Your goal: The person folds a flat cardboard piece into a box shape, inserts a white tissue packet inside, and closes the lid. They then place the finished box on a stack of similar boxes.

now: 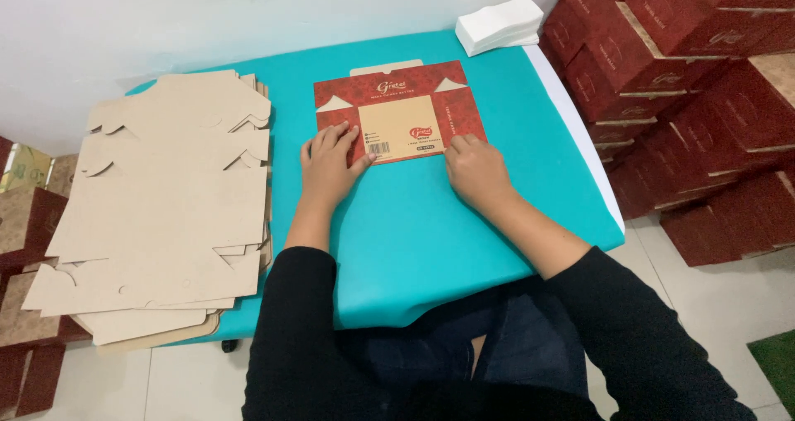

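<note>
A flat red and tan cardboard box blank (397, 110) lies printed side up on the turquoise table (431, 222). My left hand (330, 166) presses flat on its near left corner, fingers spread over the red panel. My right hand (474, 171) rests on the near right edge, fingers bent down on the cardboard. Both hands push down on the blank and neither lifts it.
A tall stack of plain brown flat box blanks (166, 206) covers the table's left side. A pile of white paper sheets (498, 24) sits at the far right corner. Folded red boxes (687, 98) are stacked high on the right; more stand low at the left (29, 222).
</note>
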